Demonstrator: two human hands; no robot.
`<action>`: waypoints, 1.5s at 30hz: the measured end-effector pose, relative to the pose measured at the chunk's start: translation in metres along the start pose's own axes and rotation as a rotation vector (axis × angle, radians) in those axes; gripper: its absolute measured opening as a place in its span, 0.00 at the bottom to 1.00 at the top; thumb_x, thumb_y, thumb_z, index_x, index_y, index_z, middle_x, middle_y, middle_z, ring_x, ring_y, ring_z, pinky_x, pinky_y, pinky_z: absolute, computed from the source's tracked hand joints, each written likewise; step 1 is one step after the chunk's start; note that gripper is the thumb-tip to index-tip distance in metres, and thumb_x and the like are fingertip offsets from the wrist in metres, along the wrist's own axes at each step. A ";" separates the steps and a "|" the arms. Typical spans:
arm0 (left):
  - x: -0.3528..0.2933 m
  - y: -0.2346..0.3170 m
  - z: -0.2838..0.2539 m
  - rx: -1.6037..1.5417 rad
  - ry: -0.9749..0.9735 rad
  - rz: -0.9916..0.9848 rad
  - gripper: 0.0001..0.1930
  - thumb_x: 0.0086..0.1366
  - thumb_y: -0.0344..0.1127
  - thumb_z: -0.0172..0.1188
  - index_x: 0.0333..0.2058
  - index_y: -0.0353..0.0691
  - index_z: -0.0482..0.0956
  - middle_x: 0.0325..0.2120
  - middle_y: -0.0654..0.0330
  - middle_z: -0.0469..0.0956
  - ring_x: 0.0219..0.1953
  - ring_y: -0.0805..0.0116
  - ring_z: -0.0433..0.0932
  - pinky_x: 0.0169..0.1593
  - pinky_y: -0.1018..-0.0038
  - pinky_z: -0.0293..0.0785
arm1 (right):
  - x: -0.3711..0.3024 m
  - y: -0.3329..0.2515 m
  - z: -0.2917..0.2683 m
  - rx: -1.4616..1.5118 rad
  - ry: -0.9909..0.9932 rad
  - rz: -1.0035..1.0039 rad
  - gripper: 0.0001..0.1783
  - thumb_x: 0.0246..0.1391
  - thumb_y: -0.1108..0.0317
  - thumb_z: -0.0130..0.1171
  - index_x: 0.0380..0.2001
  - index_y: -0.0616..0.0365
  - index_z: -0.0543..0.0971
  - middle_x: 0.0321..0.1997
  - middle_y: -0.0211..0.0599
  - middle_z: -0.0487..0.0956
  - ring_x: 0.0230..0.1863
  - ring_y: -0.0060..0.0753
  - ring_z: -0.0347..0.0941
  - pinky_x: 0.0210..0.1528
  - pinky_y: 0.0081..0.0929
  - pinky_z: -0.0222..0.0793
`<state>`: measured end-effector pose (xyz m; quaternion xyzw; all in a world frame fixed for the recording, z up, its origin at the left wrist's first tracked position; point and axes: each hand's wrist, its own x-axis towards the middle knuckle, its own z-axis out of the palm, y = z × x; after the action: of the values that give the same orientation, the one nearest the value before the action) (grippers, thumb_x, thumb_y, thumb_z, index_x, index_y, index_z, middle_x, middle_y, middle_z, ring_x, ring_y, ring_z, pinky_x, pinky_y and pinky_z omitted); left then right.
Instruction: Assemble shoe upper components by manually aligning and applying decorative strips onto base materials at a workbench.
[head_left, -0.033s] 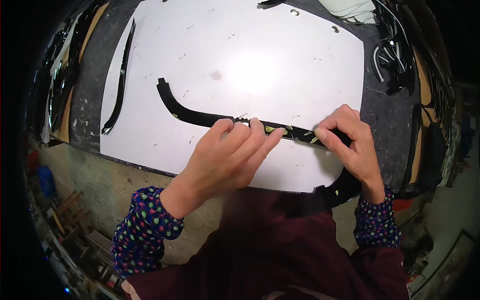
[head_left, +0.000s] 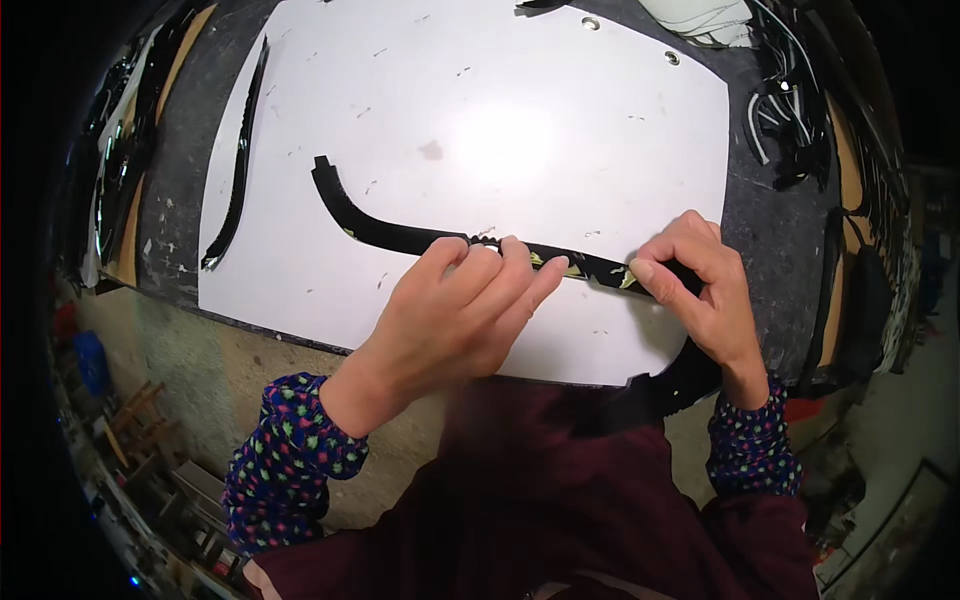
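A long black curved strip (head_left: 395, 236) with pale yellow-green patches lies across the white board (head_left: 480, 110). Its left end bends away from me, and its right part curves back toward me beneath my right hand. My left hand (head_left: 455, 300) is closed over the middle of the strip, fingers bent, with a ring showing on one finger. Farther right, my right hand (head_left: 700, 280) pinches the strip between thumb and fingers. Part of the strip is hidden behind both hands.
A second thin black strip (head_left: 245, 150) lies on the board's left side. Black strips (head_left: 125, 160) are heaped at the table's left edge. Pale sheets (head_left: 700, 22) and black-and-white pieces (head_left: 785, 115) sit at the back right. Two metal eyelets pierce the board's far right corner.
Both hands hold the same places on the strip. The pale patches beside my fingers have changed shape slightly, and the one near the strip's near right end no longer shows.
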<state>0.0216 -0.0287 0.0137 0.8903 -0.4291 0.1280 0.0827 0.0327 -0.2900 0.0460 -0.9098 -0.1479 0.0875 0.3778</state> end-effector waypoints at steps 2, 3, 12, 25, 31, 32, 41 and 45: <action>0.001 -0.002 0.003 -0.036 0.011 0.009 0.19 0.64 0.29 0.53 0.54 0.46 0.78 0.44 0.62 0.74 0.33 0.71 0.66 0.38 0.74 0.66 | 0.000 0.000 0.001 -0.018 0.007 0.014 0.07 0.52 0.65 0.64 0.26 0.57 0.81 0.25 0.29 0.78 0.31 0.30 0.67 0.43 0.27 0.59; 0.001 -0.003 0.004 -0.063 0.023 0.022 0.19 0.64 0.30 0.53 0.54 0.46 0.78 0.45 0.63 0.74 0.31 0.71 0.63 0.37 0.75 0.65 | 0.000 0.001 0.002 -0.032 0.011 0.014 0.07 0.52 0.65 0.64 0.26 0.57 0.81 0.24 0.28 0.78 0.31 0.29 0.67 0.43 0.27 0.58; 0.004 -0.002 0.006 -0.108 -0.004 0.026 0.19 0.66 0.30 0.51 0.55 0.43 0.76 0.51 0.68 0.72 0.36 0.70 0.64 0.39 0.74 0.65 | -0.002 0.009 0.006 -0.044 0.076 -0.024 0.06 0.51 0.67 0.64 0.24 0.56 0.81 0.23 0.27 0.77 0.29 0.27 0.65 0.41 0.26 0.57; 0.005 -0.001 0.006 -0.156 0.014 -0.005 0.19 0.66 0.31 0.50 0.54 0.43 0.77 0.52 0.65 0.73 0.41 0.67 0.68 0.40 0.73 0.66 | -0.002 0.011 0.004 0.045 0.098 0.021 0.04 0.49 0.69 0.63 0.23 0.55 0.80 0.23 0.24 0.77 0.29 0.24 0.65 0.42 0.25 0.56; 0.006 -0.001 0.006 -0.161 0.011 -0.014 0.19 0.65 0.31 0.51 0.54 0.44 0.77 0.52 0.65 0.74 0.41 0.66 0.69 0.40 0.73 0.66 | -0.002 0.010 0.004 0.070 0.097 0.029 0.04 0.49 0.68 0.63 0.24 0.55 0.80 0.23 0.24 0.76 0.30 0.25 0.65 0.42 0.25 0.55; 0.008 0.000 0.005 -0.154 0.006 -0.012 0.19 0.65 0.31 0.51 0.55 0.44 0.77 0.52 0.65 0.74 0.41 0.66 0.69 0.40 0.73 0.66 | -0.002 0.010 0.003 0.071 0.099 0.031 0.04 0.49 0.68 0.63 0.24 0.55 0.80 0.23 0.24 0.76 0.30 0.25 0.65 0.42 0.25 0.55; 0.007 0.000 0.006 -0.136 0.000 -0.016 0.19 0.65 0.31 0.52 0.55 0.45 0.77 0.52 0.66 0.74 0.40 0.67 0.69 0.39 0.73 0.66 | -0.001 0.009 0.007 -0.015 0.076 -0.012 0.06 0.50 0.65 0.64 0.24 0.54 0.81 0.23 0.24 0.77 0.30 0.25 0.63 0.42 0.26 0.54; 0.008 0.000 0.006 -0.129 0.001 -0.016 0.20 0.63 0.31 0.52 0.55 0.45 0.77 0.51 0.66 0.74 0.39 0.67 0.68 0.39 0.74 0.66 | -0.002 0.009 0.004 -0.038 0.057 -0.021 0.06 0.50 0.66 0.64 0.24 0.55 0.81 0.23 0.25 0.76 0.31 0.27 0.64 0.42 0.26 0.56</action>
<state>0.0272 -0.0361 0.0103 0.8864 -0.4293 0.0999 0.1411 0.0318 -0.2937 0.0367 -0.9175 -0.1480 0.0547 0.3652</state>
